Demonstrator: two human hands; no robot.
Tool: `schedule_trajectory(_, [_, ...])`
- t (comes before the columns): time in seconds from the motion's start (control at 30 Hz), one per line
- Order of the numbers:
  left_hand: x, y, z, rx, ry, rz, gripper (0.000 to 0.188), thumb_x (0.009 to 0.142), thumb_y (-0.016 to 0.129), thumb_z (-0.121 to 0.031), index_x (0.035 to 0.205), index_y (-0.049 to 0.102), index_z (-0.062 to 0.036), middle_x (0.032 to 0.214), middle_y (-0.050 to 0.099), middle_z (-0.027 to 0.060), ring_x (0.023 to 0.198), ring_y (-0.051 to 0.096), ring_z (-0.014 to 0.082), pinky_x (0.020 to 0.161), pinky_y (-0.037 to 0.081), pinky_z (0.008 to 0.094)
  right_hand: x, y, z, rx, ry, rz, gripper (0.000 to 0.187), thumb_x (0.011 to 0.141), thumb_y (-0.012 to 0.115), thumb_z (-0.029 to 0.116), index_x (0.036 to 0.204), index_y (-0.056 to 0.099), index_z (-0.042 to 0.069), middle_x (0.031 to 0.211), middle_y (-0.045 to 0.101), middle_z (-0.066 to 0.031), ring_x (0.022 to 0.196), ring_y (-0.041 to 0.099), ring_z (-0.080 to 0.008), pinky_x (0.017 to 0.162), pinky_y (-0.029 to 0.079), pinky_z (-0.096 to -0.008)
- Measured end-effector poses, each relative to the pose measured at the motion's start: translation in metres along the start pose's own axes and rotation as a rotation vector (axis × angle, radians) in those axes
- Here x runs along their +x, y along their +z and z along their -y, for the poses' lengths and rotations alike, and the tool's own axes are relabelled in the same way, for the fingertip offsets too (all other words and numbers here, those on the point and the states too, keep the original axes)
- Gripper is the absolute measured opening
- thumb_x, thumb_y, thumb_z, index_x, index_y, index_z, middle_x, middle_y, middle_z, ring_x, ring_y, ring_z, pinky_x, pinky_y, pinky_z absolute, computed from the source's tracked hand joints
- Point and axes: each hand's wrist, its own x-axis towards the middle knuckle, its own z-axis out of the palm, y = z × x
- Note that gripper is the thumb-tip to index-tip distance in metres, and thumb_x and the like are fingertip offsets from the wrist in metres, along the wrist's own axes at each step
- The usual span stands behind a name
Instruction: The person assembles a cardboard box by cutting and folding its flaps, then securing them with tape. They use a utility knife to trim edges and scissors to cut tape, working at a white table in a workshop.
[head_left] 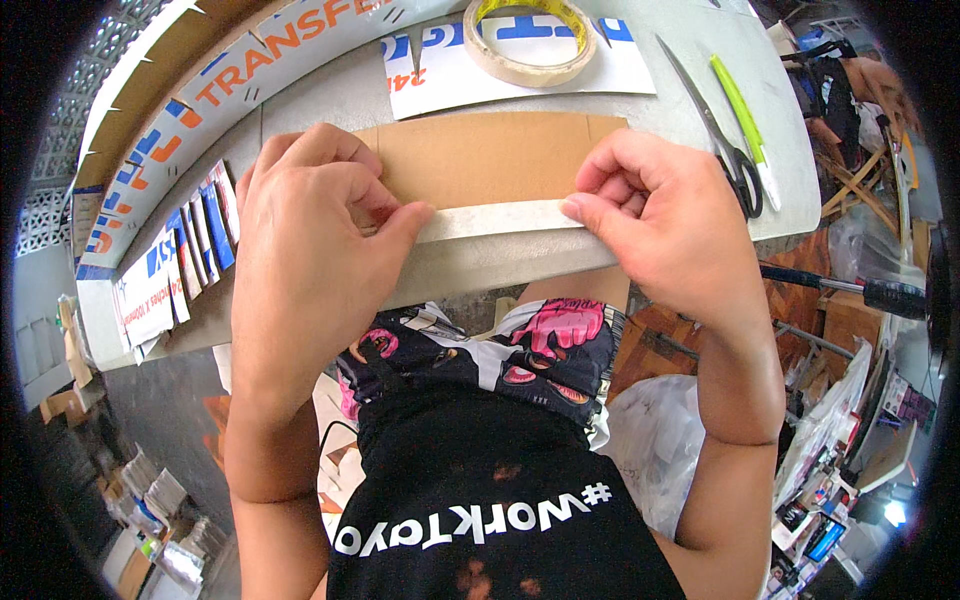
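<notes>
A brown piece of cardboard (490, 155) lies flat on the grey table near its front edge. Along the cardboard's near edge runs a pale strip of masking tape (500, 220). My left hand (310, 230) pinches the tape's left end, its thumb pointing right and its other fingers curled over the cardboard's left side. At the opposite end, my right hand (680, 215) is closed with the thumb on the strip and the fingers bent above the cardboard's right corner. Whether the tape is fully stuck down I cannot tell.
Beyond the cardboard, a masking tape roll (530, 73) rests on a white printed sheet (430, 95). Black-handled scissors (740, 180) and a green cutter knife (737, 100) lie at right. A long printed cardboard piece (225, 95) curves along the far left, near several cut strips (190, 255).
</notes>
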Motion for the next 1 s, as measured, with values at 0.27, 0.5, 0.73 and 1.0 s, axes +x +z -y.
schedule_trajectory(0.27, [0.002,-0.002,0.002,0.005,0.006,0.031,0.016,0.067,0.084,-0.010,0.072,0.073,0.0004,0.097,0.067,0.0086,0.102,0.059,0.0260,0.093,0.045,0.0365,0.002,-0.002,0.005,-0.039,0.025,0.037,0.013,0.082,0.074,0.009,0.083,0.068,-0.002,0.069,0.068,-0.0162,0.062,0.068,-0.0270,0.060,0.053,-0.0361])
schedule_trajectory(0.5, [0.003,-0.001,0.003,-0.028,-0.002,0.039,0.016,0.066,0.084,-0.009,0.071,0.072,0.0003,0.094,0.066,0.0079,0.102,0.058,0.0258,0.093,0.044,0.0364,-0.001,-0.002,-0.004,-0.010,-0.049,0.018,0.010,0.086,0.075,0.005,0.085,0.067,-0.001,0.068,0.062,0.0001,0.061,0.054,-0.0037,0.055,0.045,-0.0215])
schedule_trajectory(0.73, [0.003,-0.001,0.001,-0.083,-0.009,0.034,0.015,0.066,0.084,-0.008,0.071,0.072,0.0002,0.092,0.065,0.0075,0.100,0.057,0.0258,0.091,0.044,0.0367,-0.001,-0.001,-0.002,0.020,-0.020,0.025,0.008,0.086,0.074,0.003,0.085,0.067,-0.001,0.067,0.061,0.0005,0.060,0.053,-0.0035,0.054,0.044,-0.0213])
schedule_trajectory(1.0, [0.003,0.000,0.004,-0.059,0.006,0.041,0.022,0.066,0.084,-0.006,0.068,0.064,-0.0007,0.093,0.063,0.0093,0.100,0.056,0.0283,0.091,0.044,0.0371,0.003,-0.004,0.006,-0.014,0.058,0.042,0.012,0.082,0.073,0.008,0.082,0.068,-0.003,0.070,0.067,-0.0158,0.062,0.066,-0.0243,0.060,0.053,-0.0355])
